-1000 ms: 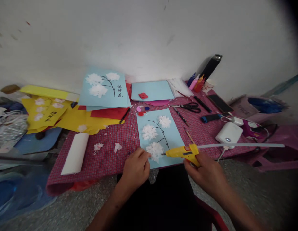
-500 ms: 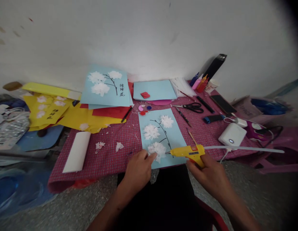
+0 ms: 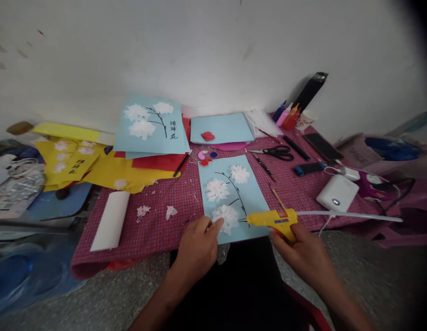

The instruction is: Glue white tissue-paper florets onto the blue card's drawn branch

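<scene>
A light blue sheet of paper [image 3: 253, 193] lies at the table's front edge, with a drawn dark branch and white ruffled paper flowers on it. My left hand [image 3: 199, 241] is closed at the sheet's lower left, its index finger on the lowest paper flower [image 3: 224, 217]; the thumb is mostly hidden. In my right hand [image 3: 301, 248] is a yellow hot glue gun [image 3: 270, 219], held by its handle. Its metal nozzle points left, close to that flower's right side. A long translucent glue stick [image 3: 351, 215] sticks out from the back of the gun.
Black scissors [image 3: 277, 152], pens and a pencil [image 3: 276, 196] lie beyond and right of the sheet. A white power bank [image 3: 337, 192] stands farther right. A finished flower picture [image 3: 151, 142] rests back left; a folded white paper [image 3: 112, 220] and paper scraps [image 3: 171, 211] lie left.
The view has shifted slightly. The glue gun and my right hand have moved a little to the right and down; my left finger stays on the lowest flower.
</scene>
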